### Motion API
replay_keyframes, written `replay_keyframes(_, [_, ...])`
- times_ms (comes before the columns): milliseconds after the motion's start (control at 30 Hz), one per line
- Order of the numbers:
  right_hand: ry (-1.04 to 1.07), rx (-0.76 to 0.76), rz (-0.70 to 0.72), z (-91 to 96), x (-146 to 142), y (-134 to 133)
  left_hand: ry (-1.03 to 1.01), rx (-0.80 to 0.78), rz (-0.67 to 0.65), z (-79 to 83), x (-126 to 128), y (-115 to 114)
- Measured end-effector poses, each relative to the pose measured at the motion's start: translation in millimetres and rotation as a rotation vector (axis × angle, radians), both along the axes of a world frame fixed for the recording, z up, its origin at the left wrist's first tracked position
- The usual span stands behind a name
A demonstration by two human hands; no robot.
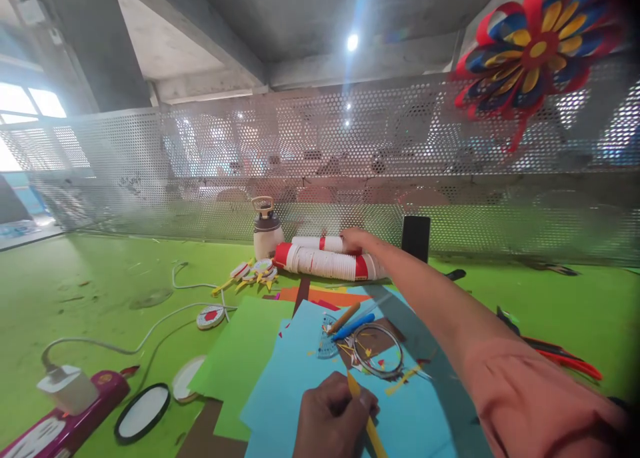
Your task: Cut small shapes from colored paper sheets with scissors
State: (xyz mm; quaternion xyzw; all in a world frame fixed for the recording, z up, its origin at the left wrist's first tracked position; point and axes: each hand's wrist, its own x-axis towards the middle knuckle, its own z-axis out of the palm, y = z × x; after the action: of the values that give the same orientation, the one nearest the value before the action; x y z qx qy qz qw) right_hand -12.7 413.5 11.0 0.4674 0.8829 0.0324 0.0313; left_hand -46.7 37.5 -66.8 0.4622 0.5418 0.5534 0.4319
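Observation:
My right hand (353,237) reaches far across the table and rests on the upper of two lying stacks of red-and-white paper cups (325,262), with its fingers curled over that stack. Close to me, my left hand (334,418) is closed around a yellow pencil (369,423) whose tip rests on a light blue sheet of paper (295,385). A wire ring (377,351), a clear protractor (327,333), an orange pencil (345,317) and a blue pen (353,326) lie on the blue sheet just beyond the left hand.
A green sheet (240,351) and brown paper lie under the blue one. Behind the cups stand a small bottle (266,230) and a black phone (416,237) against the perforated metal screen. A power strip with charger (67,405), a black-rimmed disc (143,411), paper flowers (253,273) and red scissors (565,359) lie around.

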Motion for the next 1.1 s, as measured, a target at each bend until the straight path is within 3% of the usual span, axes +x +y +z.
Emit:
replay_keyframes(200, [0.02, 0.026, -0.006, -6.8, -18, -15, -0.011, 0.014, -0.017, -0.9, -1, 0])
replay_keyframes(800, [0.162, 0.073, 0.032, -9.4, -36, -24, -0.003, 0.021, -0.028, -4.0, -1, -1])
replay_keyframes(967, [0.257, 0.116, 0.022, -1.0, -32, -33, -0.034, 0.015, -0.009, -2.6, 0, -1])
replay_keyframes(1100, [0.361, 0.187, -0.012, 21.3, -11, -43, -0.083, 0.013, 0.025, -5.4, 1, 2])
